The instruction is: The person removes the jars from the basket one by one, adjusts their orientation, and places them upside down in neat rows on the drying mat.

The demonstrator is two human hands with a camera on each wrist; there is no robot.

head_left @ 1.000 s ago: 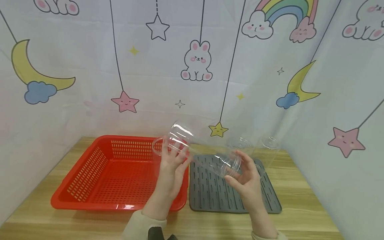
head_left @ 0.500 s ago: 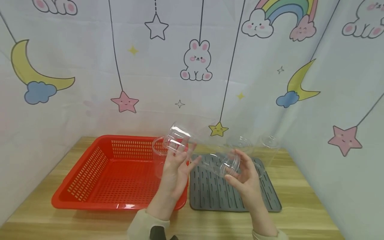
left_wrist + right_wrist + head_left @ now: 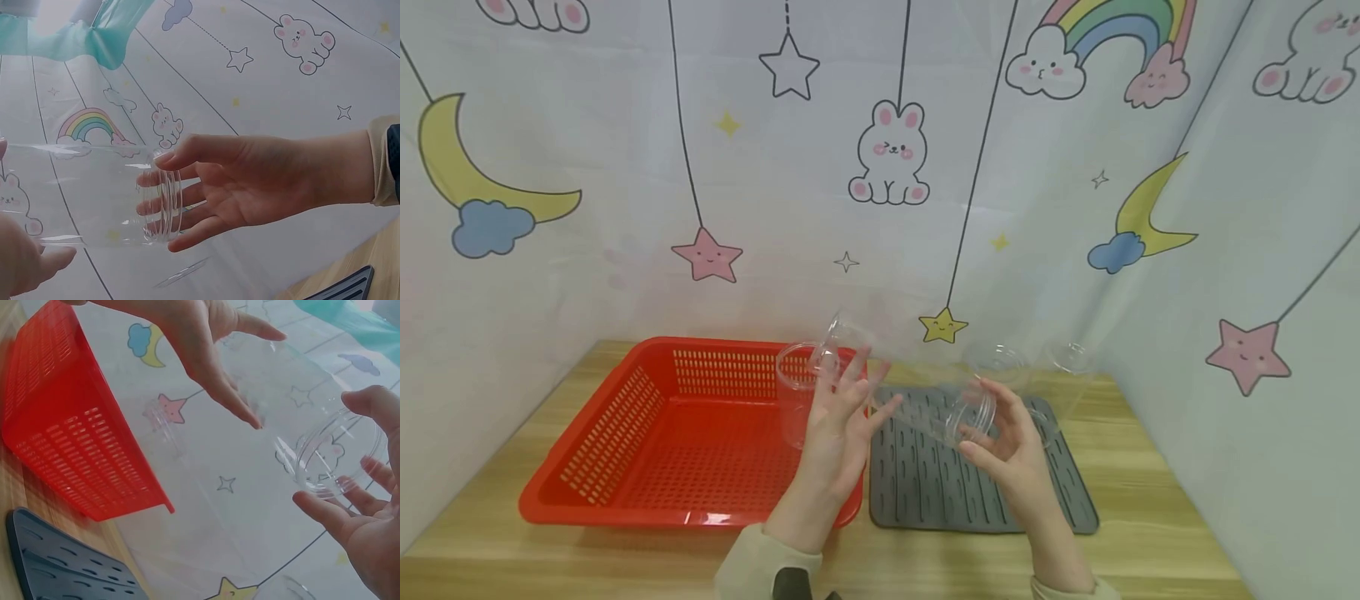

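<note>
A clear cylindrical jar (image 3: 972,414) is held up at a slant above the mat, its left end higher. My right hand (image 3: 1011,437) holds the lower, ringed end, thumb and fingers curled round it, as the right wrist view shows on the ringed edge (image 3: 325,453). My left hand (image 3: 838,421) supports the other end with its fingers straight and spread. In the left wrist view only part of the left hand (image 3: 25,262) shows at the left edge, against the clear wall (image 3: 100,187).
A red perforated basket (image 3: 692,515) stands on the left, with another clear jar (image 3: 796,400) upright in its right side. A grey drying mat (image 3: 925,492) lies to the right. Two more clear containers, one (image 3: 997,357) left of the other (image 3: 1071,358), stand at its back.
My left hand has shifted slightly right, and its fingers have spread along the jar. The right hand keeps its hold at nearly the same spot. The jar's tilt looks nearly the same.
</note>
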